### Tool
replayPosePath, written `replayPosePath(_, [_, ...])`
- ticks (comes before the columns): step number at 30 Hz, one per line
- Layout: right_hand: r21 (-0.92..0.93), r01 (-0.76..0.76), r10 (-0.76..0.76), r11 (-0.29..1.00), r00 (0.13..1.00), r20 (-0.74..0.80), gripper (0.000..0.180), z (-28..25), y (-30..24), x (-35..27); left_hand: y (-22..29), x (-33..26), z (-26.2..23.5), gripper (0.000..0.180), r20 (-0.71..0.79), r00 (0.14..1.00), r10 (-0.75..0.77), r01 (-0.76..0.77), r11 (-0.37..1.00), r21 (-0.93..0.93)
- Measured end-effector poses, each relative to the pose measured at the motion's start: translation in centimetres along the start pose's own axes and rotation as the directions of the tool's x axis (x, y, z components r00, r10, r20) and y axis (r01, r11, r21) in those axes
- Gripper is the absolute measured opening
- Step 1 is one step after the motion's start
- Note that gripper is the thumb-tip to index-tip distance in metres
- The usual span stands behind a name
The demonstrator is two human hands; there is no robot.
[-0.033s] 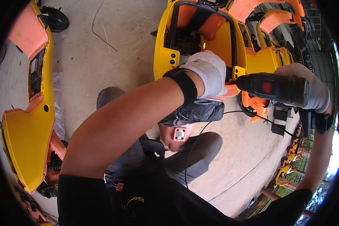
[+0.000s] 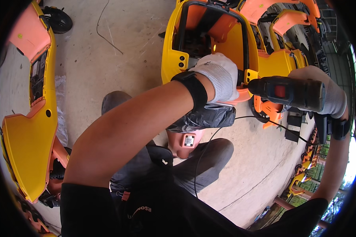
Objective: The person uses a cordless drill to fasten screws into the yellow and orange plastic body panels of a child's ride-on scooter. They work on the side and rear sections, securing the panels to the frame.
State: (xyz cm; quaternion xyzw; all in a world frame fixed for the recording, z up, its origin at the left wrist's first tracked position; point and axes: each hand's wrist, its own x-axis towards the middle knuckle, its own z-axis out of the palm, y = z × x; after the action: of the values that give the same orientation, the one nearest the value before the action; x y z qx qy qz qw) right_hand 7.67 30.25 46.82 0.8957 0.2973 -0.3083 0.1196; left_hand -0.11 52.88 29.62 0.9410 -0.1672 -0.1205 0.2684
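Observation:
My left hand [image 2: 219, 75], in a white knit glove, rests at the near rim of a scooter's yellow body [image 2: 171, 63]. Its fingers bend away from view into the opening, so whether they hold anything is hidden. In my gloved right hand [image 2: 330, 89] is a dark cordless drill [image 2: 292, 91] with a red patch on its side. Its nose points left, against or very near the body's right corner, beside a small plate with black holes [image 2: 248, 76]. The bit's tip cannot be made out. Below my left hand, black plastic wrapping [image 2: 205, 117] covers part of the scooter.
Another yellow and orange scooter [image 2: 31, 154] stands along the left. More scooter bodies [image 2: 284, 63] crowd the far right. A black cable [image 2: 211, 138] runs past my knee toward my right wrist. Black blocks [image 2: 292, 128] lie on the concrete floor [image 2: 257, 158].

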Motion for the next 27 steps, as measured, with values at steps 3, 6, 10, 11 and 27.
replayPosePath(3, [-0.009,0.094,-0.094,0.996,0.995,0.018,0.034,0.2,0.3,-0.1,0.2,1.1,1.0,0.055,0.026,0.999,0.024,-0.023,0.999,-0.035])
replayPosePath(6, [-0.017,0.071,-0.07,0.997,0.996,0.049,0.035,0.6,0.1,0.5,0.0,1.6,1.8,0.055,0.036,0.999,0.014,-0.013,0.999,-0.04])
replayPosePath(10, [-0.209,-0.009,0.021,0.978,0.998,0.059,0.031,-1.4,-3.7,-1.1,1.1,1.7,1.2,0.054,0.007,0.997,0.072,-0.072,0.996,-0.044])
replayPosePath(11, [-0.255,-0.014,0.03,0.967,0.998,0.058,0.03,-1.5,-4.0,-1.2,1.2,1.8,1.2,0.053,0.001,0.997,0.081,-0.081,0.996,-0.04])
replayPosePath(27, [-0.78,-0.083,0.367,0.62,0.91,0.194,0.028,-3.7,-8.5,2.2,1.0,2.0,1.9,0.059,-0.006,0.995,0.102,-0.102,0.994,-0.048])
